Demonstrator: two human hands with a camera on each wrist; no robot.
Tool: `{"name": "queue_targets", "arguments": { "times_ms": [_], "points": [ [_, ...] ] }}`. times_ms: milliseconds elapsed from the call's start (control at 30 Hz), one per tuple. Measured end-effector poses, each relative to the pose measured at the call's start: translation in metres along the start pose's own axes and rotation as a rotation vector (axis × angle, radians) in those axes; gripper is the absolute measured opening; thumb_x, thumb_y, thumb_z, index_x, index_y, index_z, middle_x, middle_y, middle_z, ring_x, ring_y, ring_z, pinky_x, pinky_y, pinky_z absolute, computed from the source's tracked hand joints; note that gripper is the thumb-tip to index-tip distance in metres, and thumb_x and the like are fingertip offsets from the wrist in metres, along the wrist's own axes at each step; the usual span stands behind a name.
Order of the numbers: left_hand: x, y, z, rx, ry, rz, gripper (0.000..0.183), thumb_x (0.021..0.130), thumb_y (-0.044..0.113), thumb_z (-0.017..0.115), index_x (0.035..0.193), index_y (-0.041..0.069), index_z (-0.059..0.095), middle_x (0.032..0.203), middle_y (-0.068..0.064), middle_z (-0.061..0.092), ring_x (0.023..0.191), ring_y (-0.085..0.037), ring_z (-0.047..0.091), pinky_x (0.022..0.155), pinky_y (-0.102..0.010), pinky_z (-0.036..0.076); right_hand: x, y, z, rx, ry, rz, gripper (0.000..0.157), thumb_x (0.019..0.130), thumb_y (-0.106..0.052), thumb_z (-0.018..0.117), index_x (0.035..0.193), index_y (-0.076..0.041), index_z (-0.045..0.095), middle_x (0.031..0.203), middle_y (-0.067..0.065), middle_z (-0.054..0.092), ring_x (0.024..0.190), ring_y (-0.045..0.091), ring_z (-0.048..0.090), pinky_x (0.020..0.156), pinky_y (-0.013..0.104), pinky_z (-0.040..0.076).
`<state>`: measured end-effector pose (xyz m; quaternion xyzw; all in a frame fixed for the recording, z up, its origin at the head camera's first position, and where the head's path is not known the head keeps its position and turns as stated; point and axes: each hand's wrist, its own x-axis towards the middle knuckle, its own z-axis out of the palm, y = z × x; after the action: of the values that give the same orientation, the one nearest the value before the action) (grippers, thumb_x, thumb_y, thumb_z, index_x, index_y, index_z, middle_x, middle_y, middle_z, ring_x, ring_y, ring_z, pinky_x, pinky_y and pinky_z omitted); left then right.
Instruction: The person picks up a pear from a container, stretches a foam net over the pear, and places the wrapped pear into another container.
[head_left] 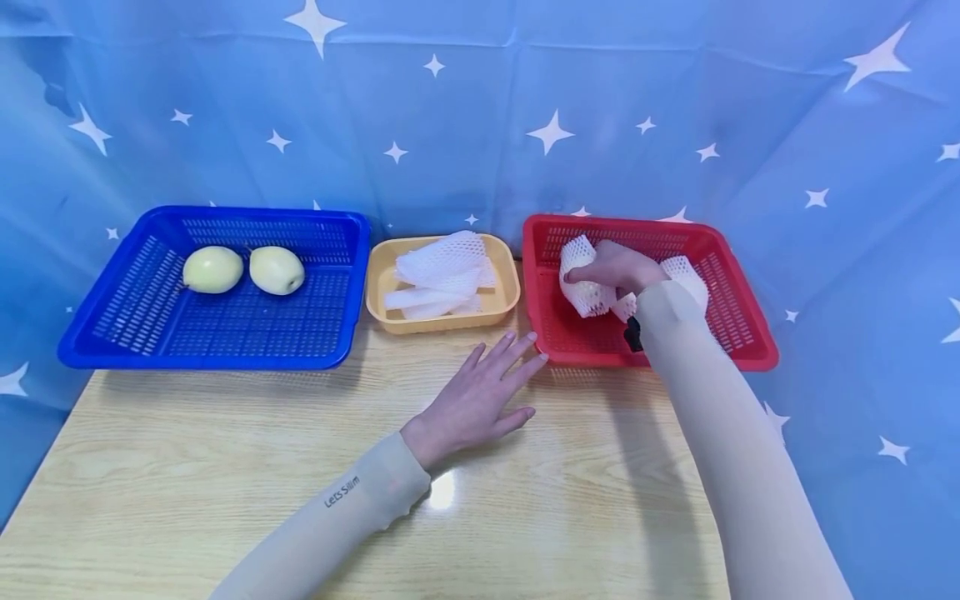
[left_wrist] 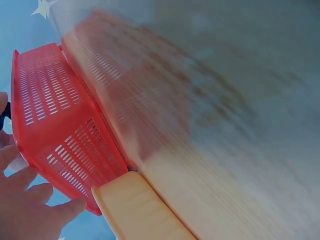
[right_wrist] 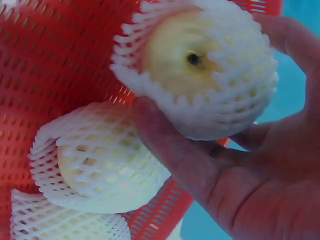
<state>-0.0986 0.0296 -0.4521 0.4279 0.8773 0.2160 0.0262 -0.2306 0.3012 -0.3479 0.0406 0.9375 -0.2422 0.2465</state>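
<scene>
My right hand (head_left: 624,265) grips a pear in a white foam net sleeve (head_left: 588,293) inside the red basket (head_left: 551,346). In the right wrist view the sleeved pear (right_wrist: 192,75) sits between thumb and fingers, its dark-dimpled end bare at the sleeve's opening. Beneath it in that view lie another netted pear (right_wrist: 107,160) and part of a further white foam net (right_wrist: 65,225). My left hand (head_left: 480,392) is stretched out with fingers spread, its fingertips close to the red basket's front left corner; whether they touch it I cannot tell.
To the left, a blue basket (head_left: 210,363) contains two bare pale yellow pears (head_left: 277,271). Between the baskets stands a yellow tray (head_left: 378,283) with several flat white foam nets (head_left: 450,267). Everything stands on a wooden table (head_left: 225,467) before a blue star-patterned cloth (head_left: 465,108).
</scene>
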Motion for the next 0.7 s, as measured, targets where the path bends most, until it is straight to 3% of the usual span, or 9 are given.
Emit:
{"name": "queue_targets", "arguments": {
  "times_ms": [200,333,533,700],
  "points": [
    [0.001,0.0,-0.002,0.015,-0.011,0.001,0.081,0.099,0.048,0.064,0.166,0.026,0.024,0.174,0.002,0.008,0.159,-0.025,0.008,0.122,-0.06,0.025,0.009,-0.005,0.003,-0.053,-0.066,0.119,0.063,0.089,-0.046,0.076,0.125,-0.001,0.053,0.108,0.019,0.056,0.085,0.034,0.062,0.069,0.043,0.062],
    [0.0,0.0,-0.002,0.026,-0.014,-0.004,0.081,0.099,0.047,0.065,0.166,0.026,0.024,0.174,0.002,0.008,0.159,-0.025,0.007,0.122,-0.059,0.025,0.013,-0.011,0.006,-0.066,-0.07,0.135,0.061,0.091,-0.042,0.073,0.131,0.001,0.056,0.119,0.021,0.058,0.101,0.035,0.061,0.076,0.045,0.06],
    [0.001,0.001,-0.001,0.033,-0.009,-0.001,0.079,0.099,0.046,0.065,0.166,0.025,0.026,0.174,0.001,0.009,0.159,-0.026,0.009,0.122,-0.059,0.026,0.017,-0.016,0.013,-0.091,-0.051,0.187,0.058,0.087,-0.035,0.079,0.132,-0.003,0.063,0.122,0.021,0.063,0.113,0.037,0.057,0.094,0.057,0.055],
    [0.0,0.0,-0.001,0.044,-0.006,-0.004,0.079,0.099,0.045,0.065,0.165,0.024,0.027,0.174,0.0,0.011,0.159,-0.027,0.01,0.122,-0.058,0.026,0.018,-0.018,0.015,-0.095,-0.041,0.208,0.055,0.087,-0.038,0.08,0.129,-0.005,0.065,0.119,0.019,0.065,0.11,0.035,0.058,0.093,0.056,0.056]
  ]
}}
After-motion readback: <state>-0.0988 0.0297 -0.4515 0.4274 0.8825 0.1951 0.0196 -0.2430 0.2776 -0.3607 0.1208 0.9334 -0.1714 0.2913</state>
